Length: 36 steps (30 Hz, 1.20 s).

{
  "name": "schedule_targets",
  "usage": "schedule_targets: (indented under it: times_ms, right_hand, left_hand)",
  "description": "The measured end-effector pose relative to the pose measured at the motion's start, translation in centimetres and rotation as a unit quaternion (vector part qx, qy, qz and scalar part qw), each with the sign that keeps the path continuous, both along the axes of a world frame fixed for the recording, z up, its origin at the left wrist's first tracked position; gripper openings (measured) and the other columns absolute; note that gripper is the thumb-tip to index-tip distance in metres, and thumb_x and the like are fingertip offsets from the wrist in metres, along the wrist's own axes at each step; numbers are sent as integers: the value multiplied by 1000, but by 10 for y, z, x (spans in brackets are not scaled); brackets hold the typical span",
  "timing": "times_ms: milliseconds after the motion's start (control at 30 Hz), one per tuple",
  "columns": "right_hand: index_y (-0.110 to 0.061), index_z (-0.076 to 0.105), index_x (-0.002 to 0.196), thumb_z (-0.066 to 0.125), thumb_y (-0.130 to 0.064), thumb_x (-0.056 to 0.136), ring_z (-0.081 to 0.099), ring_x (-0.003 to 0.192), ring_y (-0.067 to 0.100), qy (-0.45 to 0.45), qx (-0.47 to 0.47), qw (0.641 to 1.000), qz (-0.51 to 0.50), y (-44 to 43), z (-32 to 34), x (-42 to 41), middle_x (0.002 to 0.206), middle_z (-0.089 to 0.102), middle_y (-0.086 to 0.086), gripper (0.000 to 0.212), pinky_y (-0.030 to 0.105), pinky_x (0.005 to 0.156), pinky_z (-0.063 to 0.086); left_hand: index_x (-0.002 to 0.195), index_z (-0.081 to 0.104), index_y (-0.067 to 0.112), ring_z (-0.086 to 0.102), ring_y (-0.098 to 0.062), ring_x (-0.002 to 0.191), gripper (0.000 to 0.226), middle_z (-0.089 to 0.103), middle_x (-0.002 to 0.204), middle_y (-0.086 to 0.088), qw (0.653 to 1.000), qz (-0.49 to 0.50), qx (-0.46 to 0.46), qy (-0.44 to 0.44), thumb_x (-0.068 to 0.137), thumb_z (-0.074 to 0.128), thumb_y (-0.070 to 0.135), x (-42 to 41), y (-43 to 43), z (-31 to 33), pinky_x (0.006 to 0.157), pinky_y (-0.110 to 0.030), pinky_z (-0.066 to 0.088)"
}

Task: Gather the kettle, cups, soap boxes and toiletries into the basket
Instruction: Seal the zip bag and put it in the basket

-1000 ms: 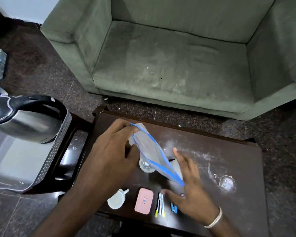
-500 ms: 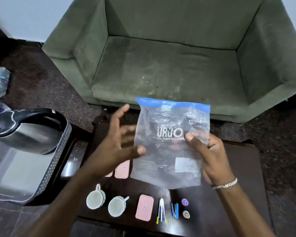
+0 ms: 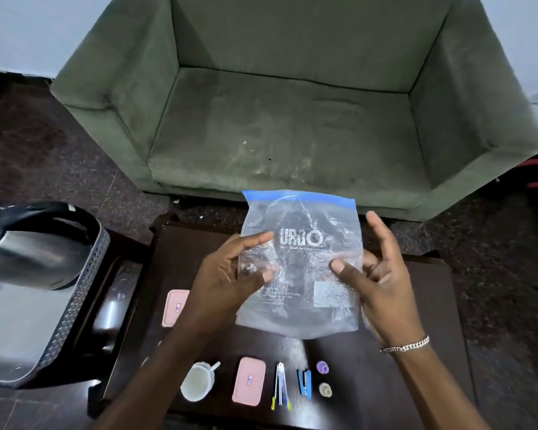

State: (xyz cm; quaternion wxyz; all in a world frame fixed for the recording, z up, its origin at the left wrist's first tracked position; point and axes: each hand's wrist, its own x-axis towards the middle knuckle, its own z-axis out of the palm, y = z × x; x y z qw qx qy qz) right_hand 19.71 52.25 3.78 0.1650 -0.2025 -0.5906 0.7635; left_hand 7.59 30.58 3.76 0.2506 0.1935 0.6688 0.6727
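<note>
Left hand (image 3: 230,274) pinched the left edge of the clear zip bag (image 3: 302,262), thumb on the front face and fingers behind, holding it upright over the dark tabletop (image 3: 423,305). Out at nine o'clock from that hand sat the metal kettle (image 3: 35,243), lying inside the perforated silver basket (image 3: 84,302), which stood just off the tabletop's left end. Nearer in, a pink soap box (image 3: 175,307) lay on the tabletop, half hidden by the left wrist.

Along the near edge, at six o'clock from the bag, ran a row: a white cup (image 3: 198,381) with its handle pointing to about one o'clock, then a second pink soap box (image 3: 249,381), then a slim packet with yellow tips (image 3: 280,386), then a blue item (image 3: 305,383) too small to identify, then a small purple cap (image 3: 322,366) with a pale round one (image 3: 325,390) just beneath it. All lay apart from one another.

Right hand (image 3: 376,280) gripped the bag's right edge, thumb pressed on the front, index finger raised toward twelve o'clock, a silver bracelet (image 3: 406,346) on the wrist. Behind it all, at twelve o'clock, stood a green sofa (image 3: 292,119).
</note>
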Motion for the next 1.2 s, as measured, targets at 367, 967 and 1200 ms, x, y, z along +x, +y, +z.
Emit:
schedule_targets:
  times_ms: [367, 967, 1200]
  right_hand:
    - [-20, 72, 121, 79, -4, 79, 63, 93, 17, -66, 104, 992, 18, -5, 15, 6, 114, 75, 3, 46, 35, 87, 54]
    - [-33, 60, 95, 69, -31, 80, 37, 121, 13, -288, 525, 791, 125, -20, 38, 4, 125, 45, -18, 18, 37, 85, 31]
    - [-35, 52, 108, 62, -63, 79, 55, 97, 14, -251, 532, 752, 298, -51, 51, -24, 96, 65, -14, 42, 39, 92, 40]
  left_hand:
    - [120, 75, 27, 71, -38, 103, 45, 72, 112, -6, 999, 45, -29, 12, 77, 84, 17, -4, -5, -5, 95, -51, 56]
    - [94, 60, 24, 70, -4, 103, 10, 74, 104, 9, 967, 6, -122, 224, 102, 60, 28, -2, -12, -6, 78, -21, 53]
    - [97, 54, 25, 57, -2, 74, 11, 55, 86, 12, 935, -55, -99, 335, 106, 49, 24, 5, -3, 5, 66, -21, 45]
